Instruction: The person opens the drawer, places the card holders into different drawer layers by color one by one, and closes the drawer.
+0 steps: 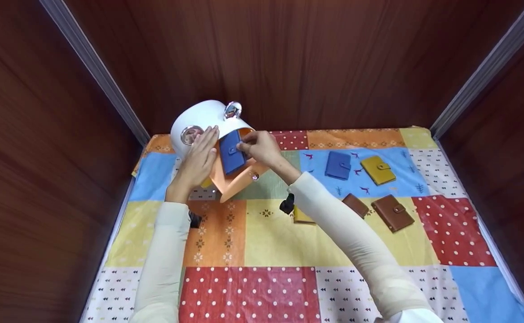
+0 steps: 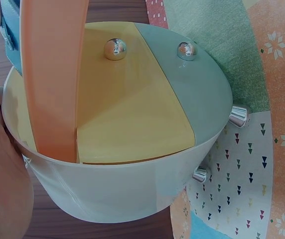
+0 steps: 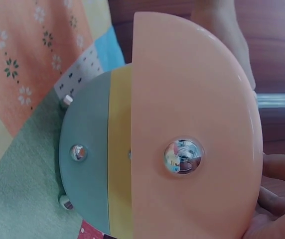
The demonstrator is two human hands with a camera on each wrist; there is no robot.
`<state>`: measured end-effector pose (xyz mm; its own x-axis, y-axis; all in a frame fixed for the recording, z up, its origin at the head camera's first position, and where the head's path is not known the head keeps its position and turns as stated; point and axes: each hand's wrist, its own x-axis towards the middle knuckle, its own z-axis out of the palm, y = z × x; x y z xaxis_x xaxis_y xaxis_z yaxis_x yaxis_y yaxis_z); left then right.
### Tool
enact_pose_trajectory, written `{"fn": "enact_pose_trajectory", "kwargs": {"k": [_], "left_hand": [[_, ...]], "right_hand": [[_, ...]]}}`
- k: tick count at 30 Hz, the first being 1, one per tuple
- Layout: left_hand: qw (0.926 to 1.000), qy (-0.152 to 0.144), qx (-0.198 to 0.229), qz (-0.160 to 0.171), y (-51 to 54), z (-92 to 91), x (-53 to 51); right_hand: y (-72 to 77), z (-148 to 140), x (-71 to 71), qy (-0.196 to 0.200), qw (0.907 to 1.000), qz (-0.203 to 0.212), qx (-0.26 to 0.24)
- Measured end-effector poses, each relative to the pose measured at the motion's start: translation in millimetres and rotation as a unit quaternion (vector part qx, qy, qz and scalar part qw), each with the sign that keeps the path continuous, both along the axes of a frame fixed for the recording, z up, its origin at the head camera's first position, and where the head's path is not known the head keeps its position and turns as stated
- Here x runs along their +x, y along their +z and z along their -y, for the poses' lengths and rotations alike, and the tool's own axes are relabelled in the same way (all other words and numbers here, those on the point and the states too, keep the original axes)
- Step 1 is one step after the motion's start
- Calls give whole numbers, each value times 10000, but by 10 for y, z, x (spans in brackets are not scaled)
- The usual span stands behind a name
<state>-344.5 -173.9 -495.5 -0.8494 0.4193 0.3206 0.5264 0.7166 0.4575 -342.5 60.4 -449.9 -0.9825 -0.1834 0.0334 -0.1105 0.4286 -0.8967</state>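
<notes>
A white rounded cabinet (image 1: 205, 114) with shiny knobs stands at the back left, its orange drawer (image 1: 237, 181) pulled out. My right hand (image 1: 264, 147) pinches a blue snap wallet (image 1: 231, 159), held tilted at the opening of that drawer. Along the cabinet's left side lies my left hand (image 1: 199, 157), fingers straight, touching the white shell near the drawer. Below the orange drawer, the yellow drawer (image 2: 127, 104) and the green drawer (image 2: 197, 94) are pushed in. The orange front (image 3: 207, 94) hides the wallet in the right wrist view.
To the right lie another blue wallet (image 1: 338, 165), a mustard wallet (image 1: 377, 169), a brown wallet (image 1: 392, 213) and a smaller-looking brown one (image 1: 355, 205). A yellow wallet (image 1: 303, 216) is partly covered by my right arm. Wooden panels (image 1: 288, 63) enclose the patchwork cloth (image 1: 279, 242).
</notes>
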Motion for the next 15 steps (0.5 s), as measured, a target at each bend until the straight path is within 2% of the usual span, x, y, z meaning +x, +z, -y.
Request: {"fn": "enact_pose_trajectory", "kwargs": {"k": [11, 15], "left_hand": [[9999, -46, 20, -123, -18, 5, -12], [9999, -29, -5, -145, -17, 0, -12]], "right_hand": [[-49, 52, -32, 148, 9946, -599, 832], [-56, 55, -26, 203, 9917, -791, 994]]}}
